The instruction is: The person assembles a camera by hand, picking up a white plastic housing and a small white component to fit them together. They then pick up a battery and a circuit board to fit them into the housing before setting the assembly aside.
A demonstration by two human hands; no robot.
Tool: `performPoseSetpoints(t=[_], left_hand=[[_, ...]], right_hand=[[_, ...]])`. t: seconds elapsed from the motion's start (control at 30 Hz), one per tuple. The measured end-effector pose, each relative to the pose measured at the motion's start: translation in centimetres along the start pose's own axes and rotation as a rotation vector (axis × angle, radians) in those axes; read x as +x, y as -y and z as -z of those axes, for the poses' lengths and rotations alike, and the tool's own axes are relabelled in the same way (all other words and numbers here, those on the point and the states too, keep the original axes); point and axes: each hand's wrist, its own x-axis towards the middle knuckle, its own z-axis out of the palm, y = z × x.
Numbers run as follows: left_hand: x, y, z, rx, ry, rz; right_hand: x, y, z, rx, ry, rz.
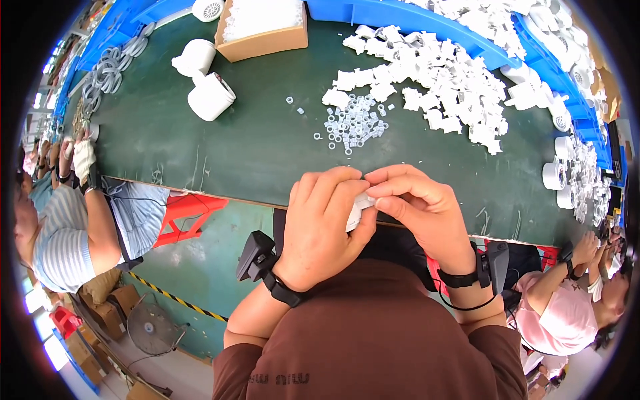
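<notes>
Close to the table's front edge, my left hand [320, 223] is closed around a small white plastic part [358, 212], its thumb along the lower side. My right hand [427, 207] pinches at the upper end of the same part with thumb and forefinger. The fingers cover most of the part, and any smaller piece between them is hidden. Beyond my hands lies a loose pile of small translucent rings [357, 123] on the green table [253, 147]. Behind and right of the rings spreads a heap of white plastic parts [440, 80].
Two white rounded housings [212, 98] lie left of an open cardboard box [267, 41] of translucent pieces. Blue bins [427, 33] line the back. Grey rings [113, 70] lie far left. Co-workers sit on both sides, one in a striped shirt [67, 233] beside a red stool [187, 213].
</notes>
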Motion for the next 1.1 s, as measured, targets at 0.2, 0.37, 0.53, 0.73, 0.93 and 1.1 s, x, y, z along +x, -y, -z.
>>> performPoseSetpoints(t=[0.2,0.37,0.53,0.73,0.93,1.1], left_hand=[[-0.3,0.3,-0.6,-0.006,-0.067,-0.016],[-0.5,0.2,-1.0,0.007,-0.096,-0.033],[-1.1,0.6,-1.1,-0.006,-0.184,-0.090],[-1.0,0.6,-1.2,-0.030,-0.173,-0.081],[-0.5,2.5,2.0,0.138,-0.033,-0.154],[3.2,9.4,6.7,0.605,-0.117,-0.060]], right_hand=[[0.5,0.1,-0.1,0.067,0.033,-0.123],[0.5,-0.5,-0.9,0.024,0.000,-0.081],[0.1,0.0,-0.8,0.165,-0.057,-0.164],[-0.1,-1.2,-0.6,0.087,-0.040,-0.085],[-0.4,-1.2,-0.3,-0.231,-0.048,0.056],[-1.4,0.3,6.9,-0.929,-0.483,0.491]])
